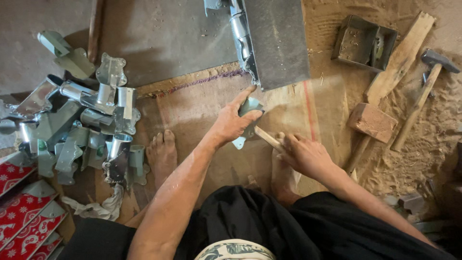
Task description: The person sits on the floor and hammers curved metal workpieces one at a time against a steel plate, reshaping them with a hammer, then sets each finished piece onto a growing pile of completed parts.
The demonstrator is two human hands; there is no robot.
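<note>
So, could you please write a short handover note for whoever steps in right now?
Left hand: presses a small bent metal piece down on the wooden board.
Right hand: grips a wooden stick whose tip touches that piece.
Pile of shaped metal pieces lies at the left; wooden mallet, hammer and metal tray at the right.
Done: many pieces look formed.
Left: the held piece is in work.

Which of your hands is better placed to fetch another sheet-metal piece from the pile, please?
Left hand, probably: the pile of metal pieces lies on its side, though it holds a metal piece. The right hand grips a wooden stick.
</note>
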